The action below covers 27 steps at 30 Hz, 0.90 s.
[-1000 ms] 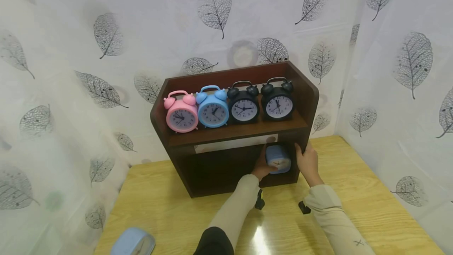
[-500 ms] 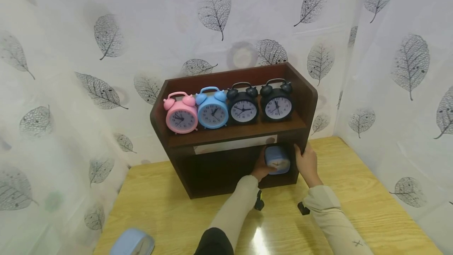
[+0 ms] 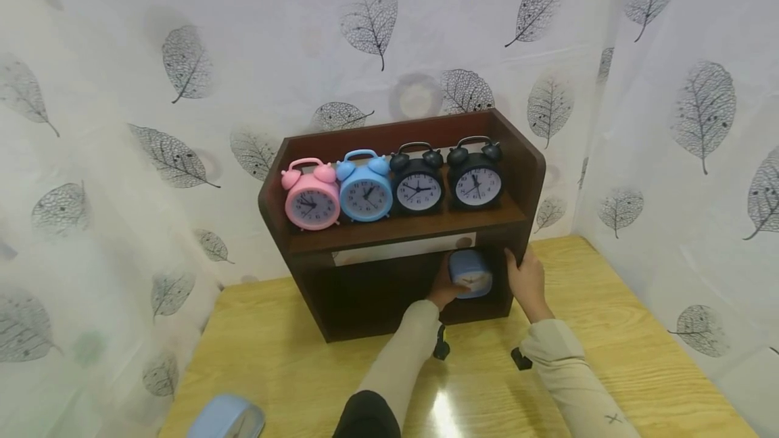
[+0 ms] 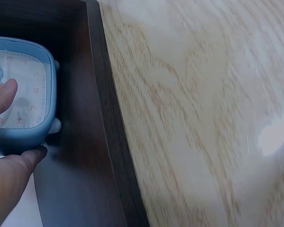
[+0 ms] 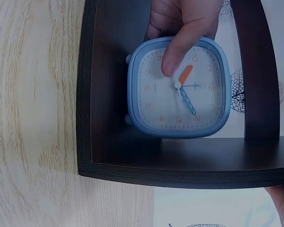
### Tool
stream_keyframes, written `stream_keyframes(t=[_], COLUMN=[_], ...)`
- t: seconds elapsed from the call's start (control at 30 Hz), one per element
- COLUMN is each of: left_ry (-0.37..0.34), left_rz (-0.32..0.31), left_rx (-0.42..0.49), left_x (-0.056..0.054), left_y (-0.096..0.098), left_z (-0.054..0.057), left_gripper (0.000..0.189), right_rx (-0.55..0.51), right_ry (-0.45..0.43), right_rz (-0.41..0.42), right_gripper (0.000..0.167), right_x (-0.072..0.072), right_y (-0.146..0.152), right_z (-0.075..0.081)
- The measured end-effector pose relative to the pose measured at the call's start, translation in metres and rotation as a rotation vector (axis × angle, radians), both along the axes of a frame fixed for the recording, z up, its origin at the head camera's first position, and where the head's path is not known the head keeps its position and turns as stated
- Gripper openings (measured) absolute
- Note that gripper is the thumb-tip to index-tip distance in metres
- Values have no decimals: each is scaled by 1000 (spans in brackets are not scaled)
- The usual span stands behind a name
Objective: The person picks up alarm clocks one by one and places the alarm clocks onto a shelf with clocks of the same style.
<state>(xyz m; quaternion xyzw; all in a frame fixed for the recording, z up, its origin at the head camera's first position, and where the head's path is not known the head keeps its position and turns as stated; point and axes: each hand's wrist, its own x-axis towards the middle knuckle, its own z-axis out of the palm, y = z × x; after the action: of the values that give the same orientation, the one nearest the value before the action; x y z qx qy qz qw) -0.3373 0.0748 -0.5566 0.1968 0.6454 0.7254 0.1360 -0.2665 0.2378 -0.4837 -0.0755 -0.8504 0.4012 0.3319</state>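
Observation:
In the head view a light-blue square alarm clock (image 3: 470,274) stands in the right part of the lower compartment of a dark brown wooden shelf (image 3: 398,242). My left hand (image 3: 446,284) holds this clock from its left side. The right wrist view shows the thumb lying across the white dial of the clock (image 5: 199,94), while the other fingers are partly hidden behind it. Small feet of the clock (image 4: 54,125) show near the shelf floor. My right hand (image 3: 528,284) grips the shelf's right side panel; only a bit of that hand (image 5: 283,203) shows in the right wrist view.
Along the upper shelf stand a pink (image 3: 312,205), a blue (image 3: 366,195) and two black twin-bell alarm clocks (image 3: 418,188). Another light-blue square clock (image 3: 228,418) sits on the wooden table (image 3: 292,384) at front left. Leaf-patterned sheeting (image 3: 274,32) surrounds the table.
My left hand and the blue square clock have shifted slightly left, widening the gap to the right side panel. The right hand keeps its place on the panel.

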Motion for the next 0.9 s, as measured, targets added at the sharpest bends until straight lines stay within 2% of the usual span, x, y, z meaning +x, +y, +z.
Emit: stream_keyframes(t=[0.07, 0.13, 0.23, 0.27, 0.3, 0.33, 0.37, 0.43, 0.47, 0.5, 0.57, 0.6, 0.63, 0.7, 0.8, 0.83, 0.87, 0.9], left_ry=[58, 139, 204, 209, 218, 214, 209, 203, 179, 196, 176, 173, 194, 185, 118, 133, 106, 95], left_rz=[9, 18, 50, 75, 75, 88, 111, 120, 118, 122, 126, 116, 121, 123, 105, 97, 93, 96], left_rx=[-11, -38, -97, -137, -139, -153, -188, -197, -208, -209, -216, -192, -191, -190, -175, -169, -164, -162], left_x=[-6, -28, -57, -64, -74, -76, -68, -68, -67, -67, -67, -76, -77, -73, -58, -57, -52, -50], left_y=[-3, -4, -4, -4, -5, -6, -7, -11, -13, -15, -18, -19, -21, -26, -34, -37, -39, -41], left_z=[-11, -45, -86, -94, -109, -110, -100, -99, -95, -97, -97, -110, -113, -106, -80, -78, -71, -69], left_gripper=[101, 107, 112, 113, 111, 111, 112, 113, 114, 114, 115, 114, 114, 113, 111, 111, 111, 110], right_rx=[3, 9, 12, 12, 10, 9, 8, 7, 5, 3, 4, 3, 1, 1, -2, -3, -5, -5], right_ry=[-2, -6, -10, -9, -7, -7, -7, -8, -7, -6, -5, -4, -1, 3, 8, 9, 9, 7], right_rz=[0, 1, 2, 2, 2, 2, 2, 4, 4, 4, 5, 5, 7, 10, 13, 15, 15, 14], right_gripper=[33, 33, 32, 32, 32, 32, 31, 31, 31, 30, 29, 29, 29, 29, 28, 28, 28, 28], right_x=[0, 0, 0, 0, 0, 0, 0, 0, 0, 0, 0, 0, 0, 0, 0, 0, 1, 1], right_y=[0, 1, 2, 2, 2, 2, 2, 2, 2, 2, 2, 2, 2, 2, 2, 2, 1, 1], right_z=[0, 0, 0, 0, 0, 0, 0, 0, 0, -1, 0, -1, 0, 0, 1, 2, 2, 2])
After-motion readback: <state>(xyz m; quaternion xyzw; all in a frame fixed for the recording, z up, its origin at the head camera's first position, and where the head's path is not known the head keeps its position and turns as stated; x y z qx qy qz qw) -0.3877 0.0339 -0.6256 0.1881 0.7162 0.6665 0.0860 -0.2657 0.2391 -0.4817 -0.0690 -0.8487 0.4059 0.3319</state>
